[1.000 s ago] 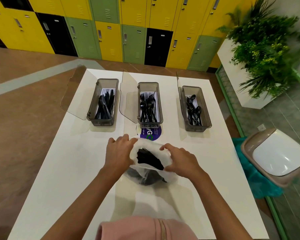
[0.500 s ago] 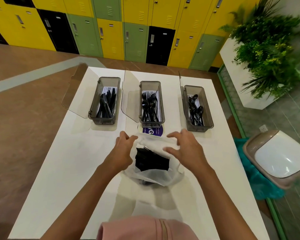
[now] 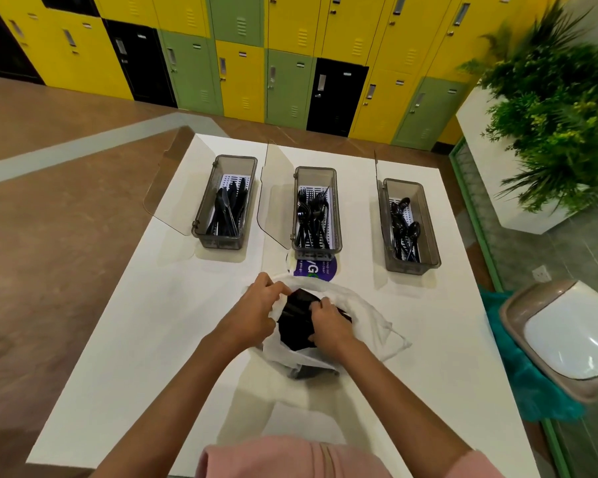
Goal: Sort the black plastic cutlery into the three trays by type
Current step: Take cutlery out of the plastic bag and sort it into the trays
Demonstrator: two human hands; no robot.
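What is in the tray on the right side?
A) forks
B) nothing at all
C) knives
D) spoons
D: round spoon bowls show on the spoons lying in the right tray, while the knives are in the left tray and the forks are in the middle tray.

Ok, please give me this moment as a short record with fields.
left tray: holds knives
middle tray: holds forks
right tray: holds spoons
white plastic bag: on table, unsorted black cutlery inside
left hand: grips bag edge
right hand: inside bag, grips cutlery
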